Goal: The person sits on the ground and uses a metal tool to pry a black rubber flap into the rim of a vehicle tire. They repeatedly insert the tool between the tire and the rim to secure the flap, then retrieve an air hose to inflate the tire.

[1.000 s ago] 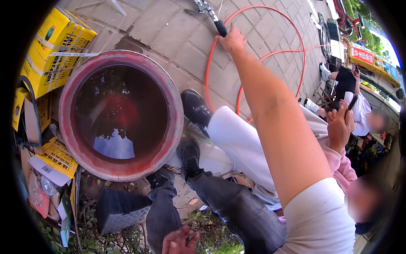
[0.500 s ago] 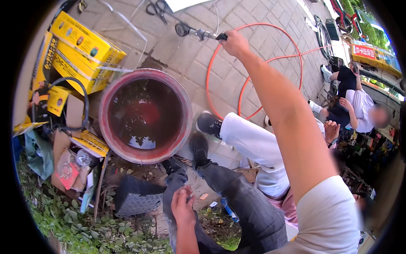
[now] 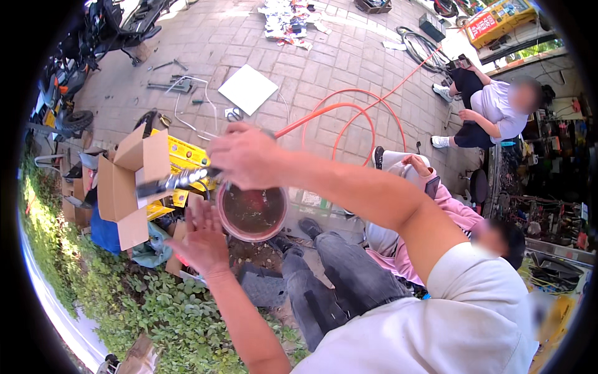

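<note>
A long silver and black hose tool (image 3: 177,181), blurred by motion, sticks out leftward from my right hand (image 3: 246,156), whose fingers are wrapped round it. An orange hose (image 3: 330,107) runs up to this same hand. My left hand (image 3: 205,240) is raised below the tool with its fingers spread, holding nothing. Under my right forearm stands a round reddish tub (image 3: 283,218) of murky water. An open cardboard box (image 3: 124,199) lies just past the tool's tip, with yellow boxes (image 3: 187,153) behind it.
A white square board (image 3: 248,89), scissors (image 3: 234,115) and hand tools (image 3: 177,84) lie on the paving. Motorbikes (image 3: 75,81) stand far left, plants (image 3: 168,318) below. One person (image 3: 498,112) sits at right; another in pink (image 3: 448,215) sits close beside me.
My right hand has swung left and nearer with the hose tool, now over the tub. My left hand has risen leftward and spread its fingers. The view has shifted, showing more ground.
</note>
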### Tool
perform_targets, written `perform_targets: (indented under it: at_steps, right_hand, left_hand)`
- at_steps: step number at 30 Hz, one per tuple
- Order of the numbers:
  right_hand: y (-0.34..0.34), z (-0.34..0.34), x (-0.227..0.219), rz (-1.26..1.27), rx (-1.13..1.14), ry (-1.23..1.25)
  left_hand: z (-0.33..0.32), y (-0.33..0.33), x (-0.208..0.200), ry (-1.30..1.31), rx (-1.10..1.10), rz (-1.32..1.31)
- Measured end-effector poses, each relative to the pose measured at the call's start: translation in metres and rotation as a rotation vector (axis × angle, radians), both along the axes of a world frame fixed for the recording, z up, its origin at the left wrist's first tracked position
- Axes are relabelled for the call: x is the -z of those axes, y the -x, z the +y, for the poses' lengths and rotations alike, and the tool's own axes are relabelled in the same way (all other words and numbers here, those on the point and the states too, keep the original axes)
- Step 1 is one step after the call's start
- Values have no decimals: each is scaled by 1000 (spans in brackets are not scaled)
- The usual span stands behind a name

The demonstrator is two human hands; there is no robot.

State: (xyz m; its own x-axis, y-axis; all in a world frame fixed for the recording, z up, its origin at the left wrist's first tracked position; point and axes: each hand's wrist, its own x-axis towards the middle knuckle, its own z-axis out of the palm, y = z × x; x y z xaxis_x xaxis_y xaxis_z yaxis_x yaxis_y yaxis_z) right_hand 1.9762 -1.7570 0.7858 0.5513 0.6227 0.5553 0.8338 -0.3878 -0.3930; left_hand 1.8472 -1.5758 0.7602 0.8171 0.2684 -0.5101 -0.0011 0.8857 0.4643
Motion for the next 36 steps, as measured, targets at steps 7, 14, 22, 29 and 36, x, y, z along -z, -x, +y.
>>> perform_targets:
  at_steps: [7, 14, 22, 29, 36]
  right_hand:
    - [131, 72, -133, -57, -384, -216]
    - [227, 72, -111, 403, -311, -59]
    - [275, 75, 40, 627, 244, 47]
    - [276, 32, 68, 590, 374, 556]
    - [356, 124, -10, 480, 334, 280]
  left_hand:
    - [97, 144, -155, -418, -221, -167]
    - [91, 303, -290, -664, -1035, -45]
    - [94, 551, -413, -589, -1459, -223]
    - [59, 726, -415, -815, -1778, -10]
    - [88, 925, -305, -600, -1870, 142]
